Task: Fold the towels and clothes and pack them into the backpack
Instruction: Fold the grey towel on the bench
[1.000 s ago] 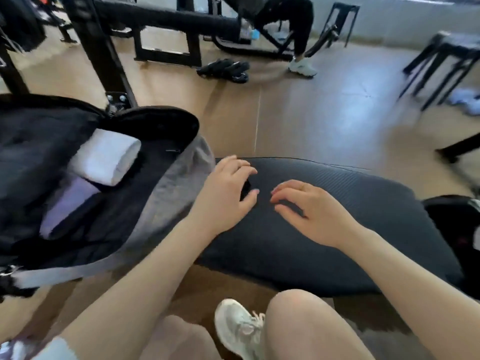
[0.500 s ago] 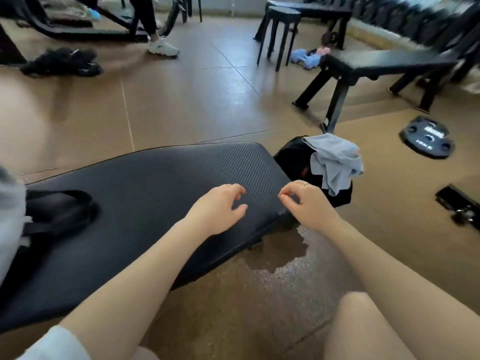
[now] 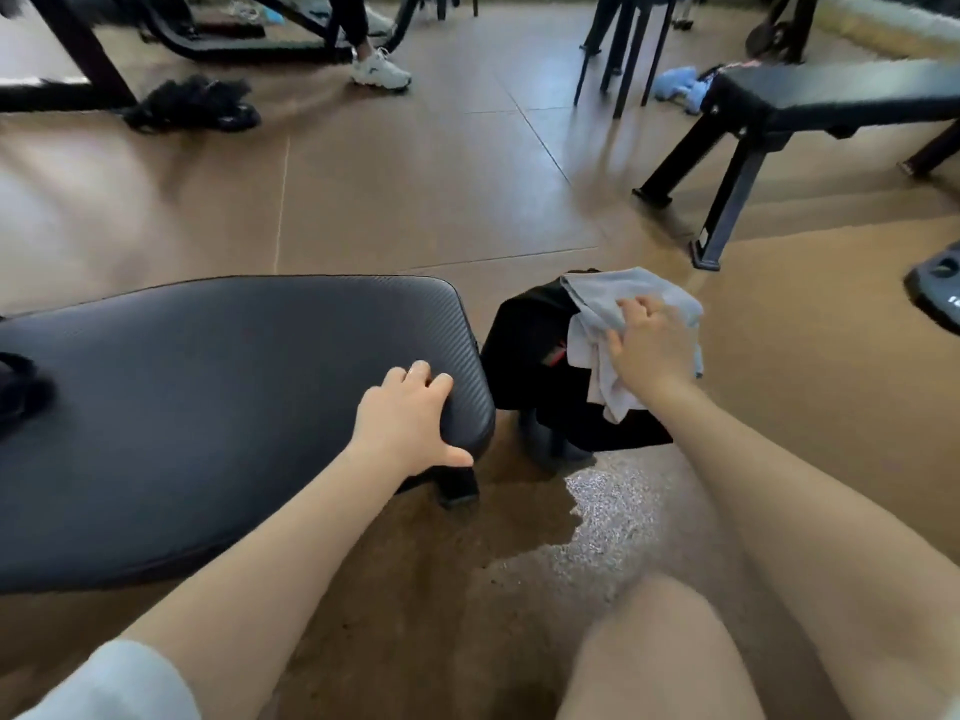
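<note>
At the far left edge of the padded black table (image 3: 208,407), a dark strap or fabric corner (image 3: 21,392) is just seen; whether it belongs to the backpack cannot be told, and the backpack itself is not plainly in view. The table's rounded right end is gripped by the left hand (image 3: 410,418), its fingers (image 3: 421,371) laid over the top and the thumb hooked under the edge, apparently as a brace. Just beside that end, on the brown floor (image 3: 363,200), a black garment (image 3: 524,356) is heaped, with a pale grey towel (image 3: 613,298) draped over it. The towel is reached by the right hand (image 3: 649,350), whose fingers are curled down into the cloth; whether a firm hold has been taken cannot be told. A slip is judged possible: if only a loose fold is pinched, the towel may slide free or drag the black garment up with it. A wet-looking patch (image 3: 613,511) shines on the floor nearby, and trailing cloth could be dampened by it. A second bench (image 3: 831,101) stands well apart at the right.
</note>
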The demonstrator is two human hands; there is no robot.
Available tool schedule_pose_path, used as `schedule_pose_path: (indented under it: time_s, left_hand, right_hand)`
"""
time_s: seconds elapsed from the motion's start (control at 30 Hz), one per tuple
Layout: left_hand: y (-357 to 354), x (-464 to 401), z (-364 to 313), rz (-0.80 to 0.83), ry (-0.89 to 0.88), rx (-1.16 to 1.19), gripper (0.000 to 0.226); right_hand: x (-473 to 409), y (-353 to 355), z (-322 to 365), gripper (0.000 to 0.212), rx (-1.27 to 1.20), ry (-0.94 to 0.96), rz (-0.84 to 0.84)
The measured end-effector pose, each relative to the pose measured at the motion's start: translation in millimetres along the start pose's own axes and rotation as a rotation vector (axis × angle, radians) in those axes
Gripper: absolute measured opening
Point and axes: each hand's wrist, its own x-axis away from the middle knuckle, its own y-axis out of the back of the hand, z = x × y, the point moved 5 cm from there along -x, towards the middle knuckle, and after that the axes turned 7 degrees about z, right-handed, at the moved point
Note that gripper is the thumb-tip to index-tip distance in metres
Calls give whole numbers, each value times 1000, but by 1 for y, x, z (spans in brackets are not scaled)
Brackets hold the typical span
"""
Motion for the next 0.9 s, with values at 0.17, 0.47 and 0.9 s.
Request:
schedule_pose_path:
  time_s: [0.17,0.47,0.9]
  left_hand:
    - [-6,6,-3,2,103,103,86]
    - [-14,10,-4,7,194,302,87]
    - [69,132,-1,-522,110,1395,18]
  right_hand:
    - [-13,-26,-31,22,190,8,57]
    - [16,93,41,17,-753,409,-156]
    - [87,106,184,5,-761,1040,390]
